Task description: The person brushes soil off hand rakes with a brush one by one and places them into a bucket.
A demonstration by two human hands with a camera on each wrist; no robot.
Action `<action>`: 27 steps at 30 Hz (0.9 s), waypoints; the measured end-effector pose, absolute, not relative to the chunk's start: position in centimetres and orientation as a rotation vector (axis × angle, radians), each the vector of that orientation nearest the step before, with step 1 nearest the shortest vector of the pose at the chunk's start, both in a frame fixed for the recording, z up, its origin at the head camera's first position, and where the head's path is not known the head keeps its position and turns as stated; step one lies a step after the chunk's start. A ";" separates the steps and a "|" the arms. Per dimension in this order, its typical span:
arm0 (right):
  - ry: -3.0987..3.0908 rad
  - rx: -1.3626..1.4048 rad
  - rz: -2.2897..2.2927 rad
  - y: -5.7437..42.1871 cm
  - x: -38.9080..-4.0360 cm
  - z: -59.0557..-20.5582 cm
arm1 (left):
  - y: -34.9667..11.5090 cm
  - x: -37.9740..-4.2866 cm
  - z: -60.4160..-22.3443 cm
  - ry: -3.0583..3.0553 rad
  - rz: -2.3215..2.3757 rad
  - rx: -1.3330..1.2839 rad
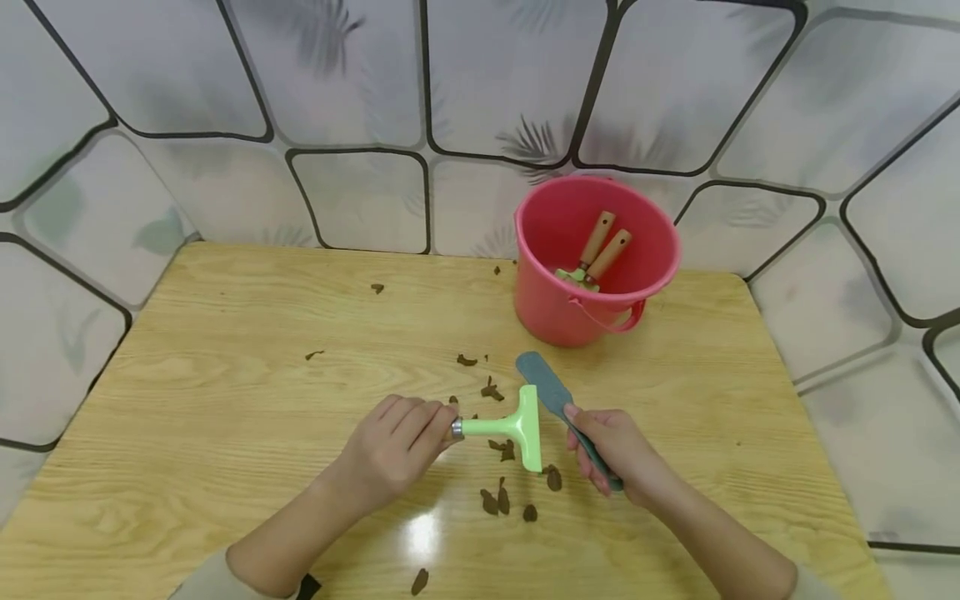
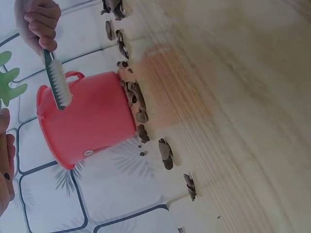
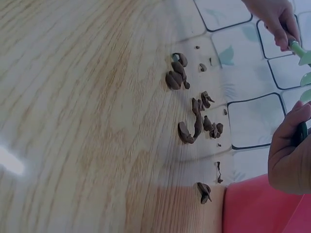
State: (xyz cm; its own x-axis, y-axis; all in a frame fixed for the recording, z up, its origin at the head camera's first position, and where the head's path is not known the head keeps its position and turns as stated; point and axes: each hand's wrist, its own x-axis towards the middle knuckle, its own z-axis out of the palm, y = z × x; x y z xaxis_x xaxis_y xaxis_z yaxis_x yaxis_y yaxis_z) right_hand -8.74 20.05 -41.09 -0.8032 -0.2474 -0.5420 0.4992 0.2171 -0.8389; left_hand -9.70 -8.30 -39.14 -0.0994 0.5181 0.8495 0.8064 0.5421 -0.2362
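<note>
My left hand [image 1: 397, 442] grips the wooden handle of a small light-green rake [image 1: 528, 427], raised above the table with its head turned right. In the left wrist view the rake's green tines [image 2: 9, 80] show at the left edge. My right hand [image 1: 617, 446] holds the dark green handle of a brush [image 1: 546, 382]. Its white bristles [image 2: 60, 82] face down in the left wrist view. The rake head and brush are close together, above scattered brown dry pieces [image 1: 504, 450] like bark or leaf bits. In the right wrist view, more brown pieces [image 3: 197, 121] lie on the wood.
A pink bucket [image 1: 547, 312] stands at the back right of the wooden table [image 1: 225, 375]. Inside it lean two green-headed tools with wooden handles [image 1: 609, 254]. A stone-patterned wall [image 1: 360, 200] rises behind the table. One brown piece [image 1: 420, 581] lies near the front edge.
</note>
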 end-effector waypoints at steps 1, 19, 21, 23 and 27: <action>1.914 0.226 -1.641 20.2 -8.7 -41.0 | -8.3 -9.7 -39.1 -1.761 -0.356 -1.103; 1.953 0.211 -1.606 22.7 -8.7 -40.4 | -8.7 -11.5 -38.8 -1.746 -0.251 -1.163; 1.968 0.215 -1.594 23.0 -8.7 -40.4 | -8.7 -11.7 -38.7 -1.746 -0.234 -1.170; 1.981 0.219 -1.583 23.3 -8.6 -40.3 | -8.6 -12.1 -38.6 -1.751 -0.212 -1.172; 1.997 0.231 -1.565 24.1 -8.4 -40.3 | -8.2 -12.8 -38.2 -1.791 -0.171 -1.175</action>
